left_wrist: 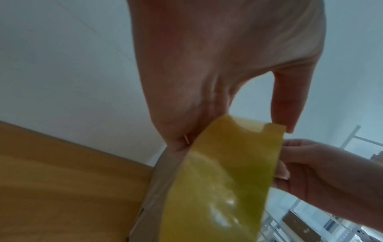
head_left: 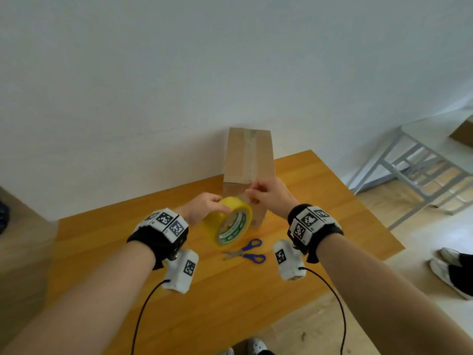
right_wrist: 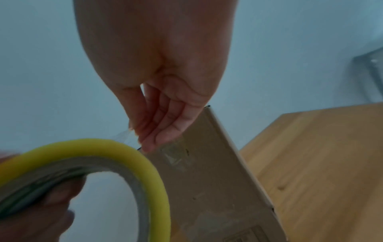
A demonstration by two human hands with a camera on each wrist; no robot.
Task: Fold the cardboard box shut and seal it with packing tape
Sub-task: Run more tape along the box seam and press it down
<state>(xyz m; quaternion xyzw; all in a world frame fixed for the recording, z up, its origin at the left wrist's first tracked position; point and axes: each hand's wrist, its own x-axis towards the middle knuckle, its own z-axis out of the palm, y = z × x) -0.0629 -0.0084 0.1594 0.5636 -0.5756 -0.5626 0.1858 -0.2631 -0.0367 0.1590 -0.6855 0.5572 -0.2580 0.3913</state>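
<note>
A tall brown cardboard box [head_left: 247,155] stands upright at the table's far edge, flaps folded shut, with a clear tape strip along its top seam. My left hand [head_left: 204,206] grips a yellow roll of packing tape [head_left: 230,221] in front of the box, thumb over the rim. In the left wrist view the roll [left_wrist: 219,183] fills the lower middle. My right hand [head_left: 266,192] pinches the clear free end of the tape [right_wrist: 122,135] near the box's near top edge. In the right wrist view the curled fingers [right_wrist: 161,131] sit against the box [right_wrist: 211,180] beside the roll [right_wrist: 116,147].
Blue-handled scissors [head_left: 247,252] lie on the wooden table [head_left: 332,226] just behind my wrists. A white wall stands right behind the box. A grey metal-framed table [head_left: 414,165] is off to the right. Another person's shoes [head_left: 450,267] show on the floor at right.
</note>
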